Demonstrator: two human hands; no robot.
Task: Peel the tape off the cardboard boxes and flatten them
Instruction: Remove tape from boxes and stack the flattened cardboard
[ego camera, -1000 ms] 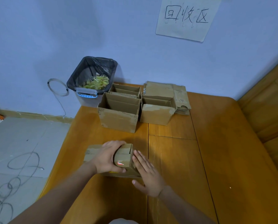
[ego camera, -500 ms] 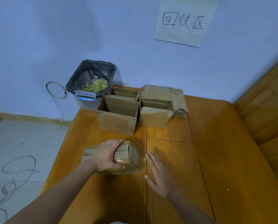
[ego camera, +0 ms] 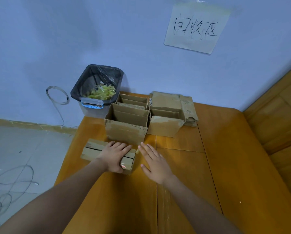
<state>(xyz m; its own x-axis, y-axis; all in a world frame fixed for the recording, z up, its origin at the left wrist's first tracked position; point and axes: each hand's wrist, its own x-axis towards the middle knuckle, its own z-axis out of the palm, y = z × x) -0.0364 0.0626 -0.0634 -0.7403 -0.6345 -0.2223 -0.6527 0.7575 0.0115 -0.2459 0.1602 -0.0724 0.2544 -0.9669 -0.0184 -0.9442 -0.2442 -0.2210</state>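
Here, box (ego camera: 97, 150) lying crosswise, left hand (ego camera: 115, 157) atop

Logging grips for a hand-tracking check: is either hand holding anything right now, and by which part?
The left hand grips the low cardboard box at its right end, fingers over the top, thumb on the near side. The right hand is flat and holds nothing.

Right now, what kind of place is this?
Probably a makeshift recycling corner indoors. A handwritten paper sign is taped to the wall, opened cardboard boxes stand on a wooden table, and a lined bin holds peeled tape scraps.
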